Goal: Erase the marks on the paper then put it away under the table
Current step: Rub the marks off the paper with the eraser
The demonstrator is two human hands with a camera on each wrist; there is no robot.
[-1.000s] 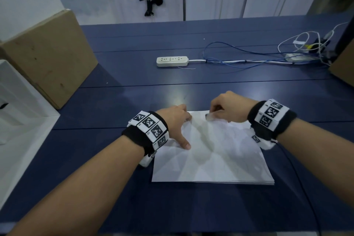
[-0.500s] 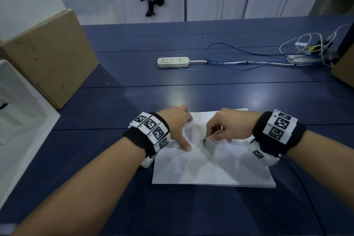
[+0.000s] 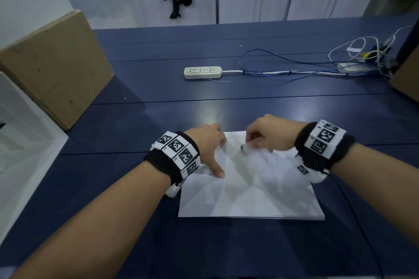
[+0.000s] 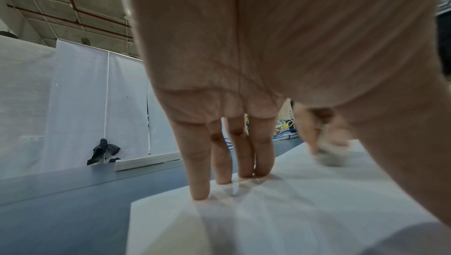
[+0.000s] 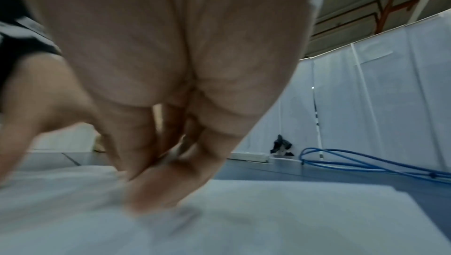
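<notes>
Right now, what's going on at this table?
A person is rubbing marks off a white sheet of paper on a blue table. The left hand presses straight fingers on the sheet's left side to steady it. The right hand pinches a small whitish eraser against the paper near its far edge, blurred with motion. The paper has not been put away yet.

— Worn on the left wrist (image 3: pixel 174 156)?
— Black band, white blocks with black square codes, at 9 o'clock.
— Right wrist (image 3: pixel 324 145)?
— Same, at 3 o'clock; forearms bare.
</notes>
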